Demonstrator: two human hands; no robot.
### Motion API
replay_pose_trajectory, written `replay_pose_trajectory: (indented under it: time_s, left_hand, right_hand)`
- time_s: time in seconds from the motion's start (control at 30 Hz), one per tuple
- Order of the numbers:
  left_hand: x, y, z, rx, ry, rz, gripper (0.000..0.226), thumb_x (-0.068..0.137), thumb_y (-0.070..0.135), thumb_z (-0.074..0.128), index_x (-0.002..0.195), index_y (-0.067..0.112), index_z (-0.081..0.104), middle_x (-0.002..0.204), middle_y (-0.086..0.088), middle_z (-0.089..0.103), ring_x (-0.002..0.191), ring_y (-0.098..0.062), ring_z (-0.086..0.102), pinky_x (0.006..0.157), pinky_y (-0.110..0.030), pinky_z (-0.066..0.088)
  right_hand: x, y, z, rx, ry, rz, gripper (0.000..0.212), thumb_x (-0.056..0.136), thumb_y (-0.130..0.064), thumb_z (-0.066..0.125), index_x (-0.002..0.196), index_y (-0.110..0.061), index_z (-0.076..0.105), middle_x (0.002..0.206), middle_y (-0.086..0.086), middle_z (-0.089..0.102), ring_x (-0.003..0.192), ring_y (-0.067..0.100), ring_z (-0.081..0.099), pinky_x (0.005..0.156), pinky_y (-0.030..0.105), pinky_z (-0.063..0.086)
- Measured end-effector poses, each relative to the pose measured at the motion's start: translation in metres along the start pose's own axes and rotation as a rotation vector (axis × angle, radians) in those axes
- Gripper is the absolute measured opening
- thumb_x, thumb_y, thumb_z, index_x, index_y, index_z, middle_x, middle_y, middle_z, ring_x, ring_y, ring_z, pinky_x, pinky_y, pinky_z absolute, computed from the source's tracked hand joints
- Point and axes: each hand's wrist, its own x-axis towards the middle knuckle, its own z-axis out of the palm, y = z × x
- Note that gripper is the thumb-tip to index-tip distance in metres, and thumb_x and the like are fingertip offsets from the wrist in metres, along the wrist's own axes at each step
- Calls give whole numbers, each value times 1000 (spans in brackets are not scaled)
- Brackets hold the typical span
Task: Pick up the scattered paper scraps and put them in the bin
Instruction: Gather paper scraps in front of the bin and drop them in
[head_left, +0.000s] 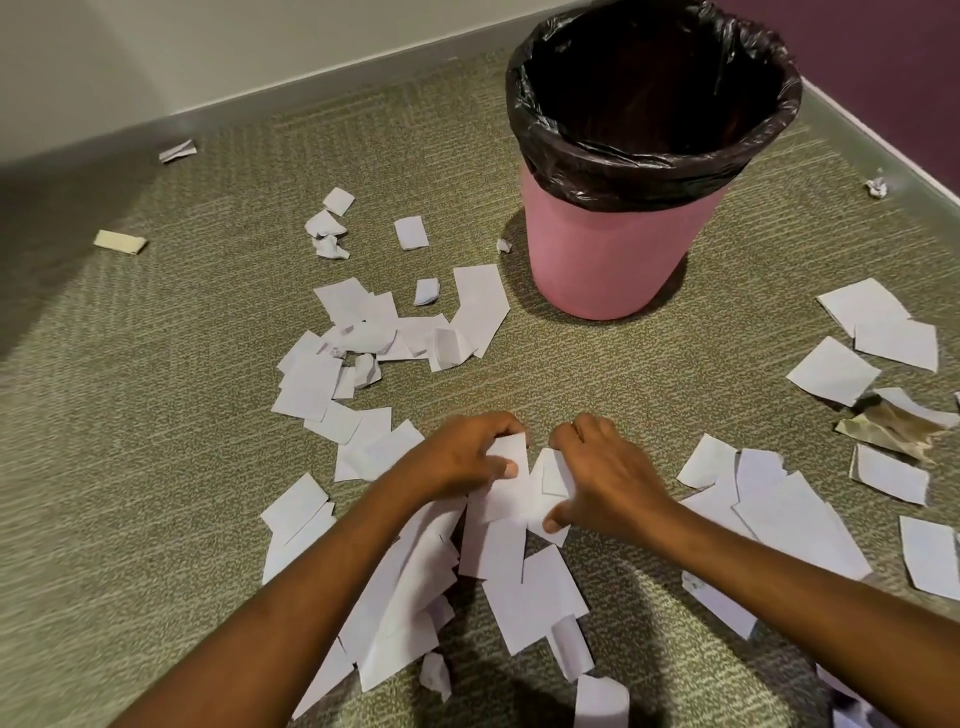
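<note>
Gripping a bunch of scraps (511, 488) at centre, low over the carpet (156, 467): with the left hand (465, 457) curled over its left side, thumb pressed flat on the top sheet, and with the right hand (605, 480) holding its right side, thumb tucked at the lower edge. Beyond the hands, well apart and upright on the carpet, a pink bin (597, 260) lined with a black bag (649, 161) folded over the rim. All around, loose white paper scraps (363, 332), flat and crumpled, heaped left of the bin, under the forearms and off to the right. Among those at right, a crumpled brownish piece (893, 426); far left, a folded cream piece (119, 241).
</note>
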Motion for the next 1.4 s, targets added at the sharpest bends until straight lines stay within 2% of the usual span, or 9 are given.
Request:
replay_pose_trajectory:
  time_s: [0.2,0.4,0.63,0.73,0.93,1.07,1.17,1.27,1.4]
  left_hand:
    - [-10,-2,11,332,-84,66,53,77,37,93,121,27,65,110,7,61,101,-17,55,88,-37,51]
    - [-22,-7,28,606,-62,176,92,56,56,98,130,20,55,125,0,58,112,-23,53,91,-42,53]
    - [-25,2,31,698,-47,184,83,63,46,99,129,13,59,125,-6,56,114,-25,51,83,-37,43]
    - [-22,4,32,640,-37,156,68,73,45,94,124,15,61,121,-5,59,115,-24,51,87,-38,44]
    - [-15,-2,18,136,75,66,30,82,34,86,92,19,61,93,0,65,88,-25,63,76,-42,50]
    - [-13,5,4,-361,214,-92,26,91,28,84,106,16,67,98,-4,73,88,-22,69,77,-38,56]
    - [-15,21,-6,-852,318,-175,26,100,25,76,123,15,69,115,-9,80,109,-31,77,93,-48,64]
    - [-18,46,-11,-1304,348,-131,34,107,19,63,140,8,64,127,-13,78,117,-34,75,90,-54,65]
    - [-21,84,-13,-1572,356,2,41,112,21,53,147,1,58,141,-22,69,132,-40,66,108,-58,56]
  right_hand:
    - [1,-7,-3,27,-37,35,90,64,-65,91,132,-22,49,129,-3,46,114,17,43,84,31,40]
    - [-2,-11,-3,69,-62,65,84,66,-59,94,127,-23,49,123,-7,50,108,15,44,80,33,39]
    - [-2,-10,-4,143,-84,89,67,73,-46,95,113,-27,45,96,-10,61,84,20,60,58,33,40]
    - [2,0,-4,269,-96,118,54,79,-41,91,107,-32,46,96,-8,67,85,20,66,63,34,48]
    - [13,23,-11,908,-54,288,36,85,-16,88,116,-18,69,104,3,77,93,23,76,79,43,66]
    - [15,26,-36,1377,26,388,34,92,-2,81,124,-9,69,121,17,76,105,34,78,86,52,67]
    - [14,24,-65,1549,124,368,35,95,-3,77,128,-10,68,123,14,78,109,31,78,94,53,64]
    - [12,13,-93,1675,199,302,33,98,-5,73,130,-10,68,124,12,78,112,31,77,91,53,65]
    - [8,-10,-126,1734,278,192,27,99,-8,72,126,-12,71,121,11,79,113,32,77,92,52,65]
